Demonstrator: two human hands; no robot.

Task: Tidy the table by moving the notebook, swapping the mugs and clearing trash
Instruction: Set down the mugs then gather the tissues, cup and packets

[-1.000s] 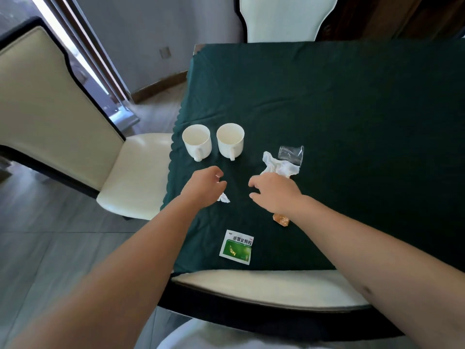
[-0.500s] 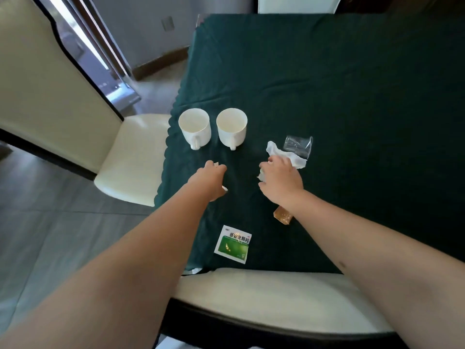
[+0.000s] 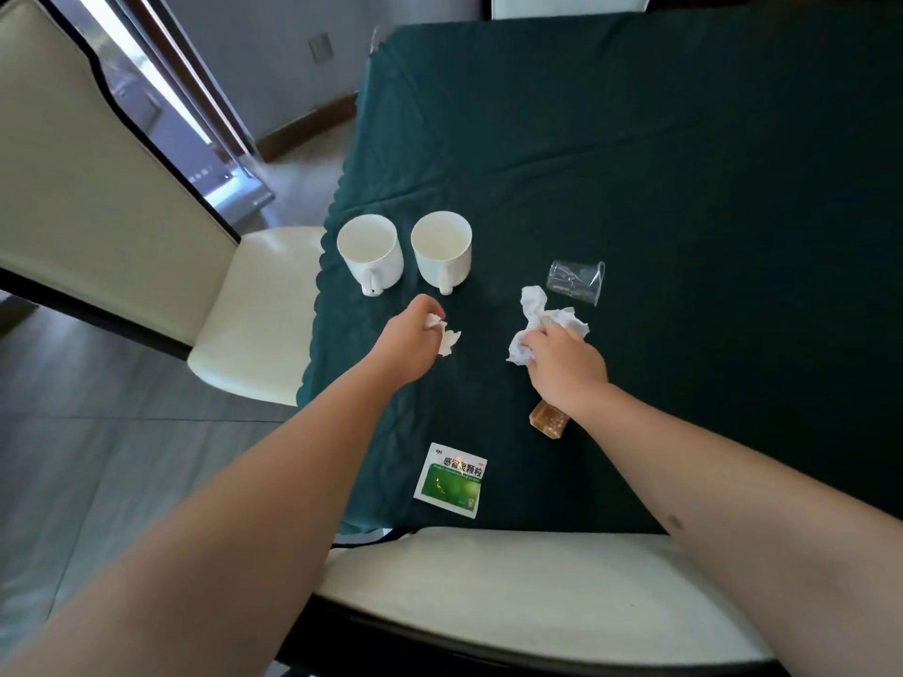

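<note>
While trash remains near the table's [image 3: 684,139] front edge, my left hand [image 3: 408,342] pinches a tissue scrap [image 3: 447,337] and my right hand [image 3: 562,366] clutches the crumpled tissue [image 3: 532,320], gathering both for disposal.

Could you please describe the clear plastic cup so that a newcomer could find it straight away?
On the green tablecloth, look right of the two white mugs. The clear plastic cup lies tipped on its side beyond the crumpled tissue; it alone is see-through.

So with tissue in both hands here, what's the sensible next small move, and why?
Probably lift both hands clear of the green cloth with their tissue. The left hand pinches a small tissue scrap; the right hand grips the crumpled tissue. The sachet remains.
</note>
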